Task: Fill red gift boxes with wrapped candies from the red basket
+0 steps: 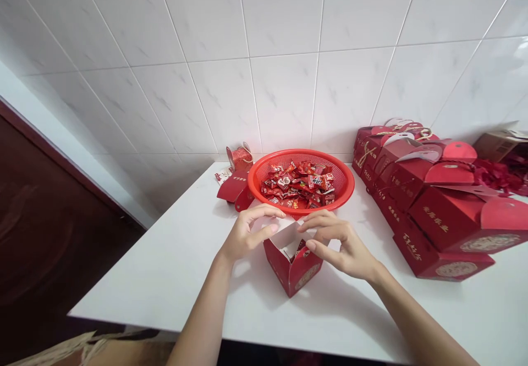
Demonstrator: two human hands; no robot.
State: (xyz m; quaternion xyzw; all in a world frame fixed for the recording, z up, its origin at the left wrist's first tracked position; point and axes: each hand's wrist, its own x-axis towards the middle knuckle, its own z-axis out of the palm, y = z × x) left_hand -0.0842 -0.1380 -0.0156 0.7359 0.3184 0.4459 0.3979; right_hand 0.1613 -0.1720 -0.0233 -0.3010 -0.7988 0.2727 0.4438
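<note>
An open red gift box (284,267) stands on the white table, with a few wrapped pieces partly visible inside it. My left hand (249,233) hovers at the box's left rear edge, fingers apart and curved, holding nothing. On the other side, my right hand (340,242) is at the right flap, its fingers spread and bent over the rim; whether they touch the card is hard to tell. Just behind both hands sits a red plastic basket (348,187) holding many red wrapped candies (303,183).
Stacked red boxes (449,217), some tied with cord, line the right side. Left of the basket lie a red card piece (233,187) and a small red roll (240,158). A tiled wall (284,96) rises behind the white table (165,278). Cardboard (127,352) shows below.
</note>
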